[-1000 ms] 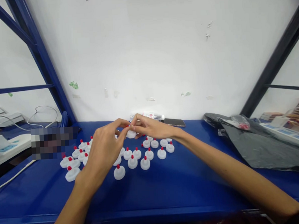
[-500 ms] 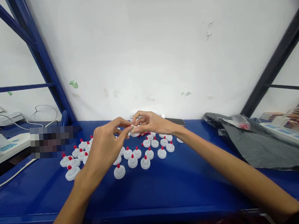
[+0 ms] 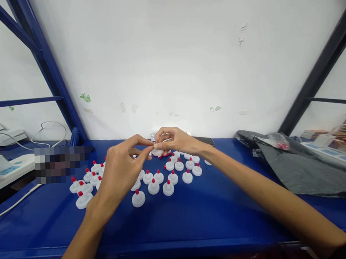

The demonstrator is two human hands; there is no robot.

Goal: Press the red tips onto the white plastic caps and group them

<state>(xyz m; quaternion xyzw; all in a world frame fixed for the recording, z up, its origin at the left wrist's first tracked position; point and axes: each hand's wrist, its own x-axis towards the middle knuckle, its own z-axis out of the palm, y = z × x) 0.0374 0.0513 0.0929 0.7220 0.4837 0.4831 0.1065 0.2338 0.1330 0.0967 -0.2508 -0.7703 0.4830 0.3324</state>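
Note:
In front of me, above the back of the blue table (image 3: 195, 213), both my hands meet at the fingertips around a white nozzle cap (image 3: 156, 151). My left hand (image 3: 126, 159) is closed in a pinch, thumb against index finger, at the top of the cap; whatever lies between those fingertips is mostly hidden. My right hand (image 3: 175, 141) grips the cap from the right with thumb and curled fingers. Several white caps with red tips stand upright on the table, such as one cap (image 3: 138, 199) at the front and another (image 3: 187, 177) farther right.
Loose red tips (image 3: 164, 155) lie behind the caps. A phone (image 3: 205, 140) and a partly hidden clear bottle (image 3: 153, 135) are by the wall. Dark plastic sheeting (image 3: 297, 169) covers the right side; a power strip (image 3: 18, 168) with cables sits left.
My right hand has risen slightly, and the held cap has shifted a little right. Red showing at my left fingertips earlier is now hidden. Loose red tips have come into view behind the hands.

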